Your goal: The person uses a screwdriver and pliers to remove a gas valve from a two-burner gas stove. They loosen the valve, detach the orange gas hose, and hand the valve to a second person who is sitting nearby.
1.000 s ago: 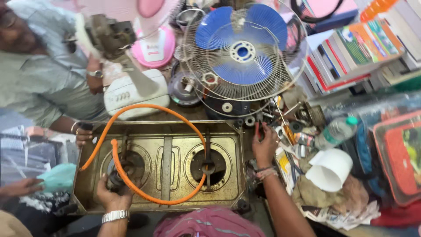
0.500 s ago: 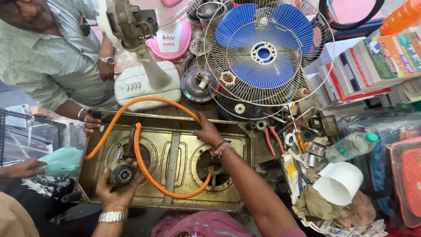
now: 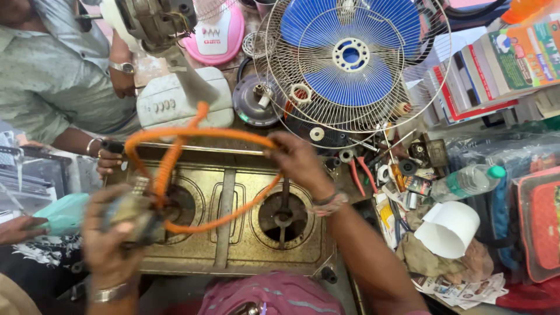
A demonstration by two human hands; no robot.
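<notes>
A brass-coloured two-burner gas stove lies flat before me. An orange gas hose loops above it. My right hand grips the hose at the loop's far right, over the right burner. My left hand, blurred, holds the regulator end of the hose above the left burner. A watch sits on my left wrist.
A blue fan in a wire cage lies behind the stove. Another person in a grey shirt sits at the left, one hand on the stove's corner. Pliers, small parts, a plastic bottle and a white cup crowd the right.
My right hand moved from the stove's right side onto the hose and lifted it. My left hand raised the regulator end off the left burner. The view shifted closer.
</notes>
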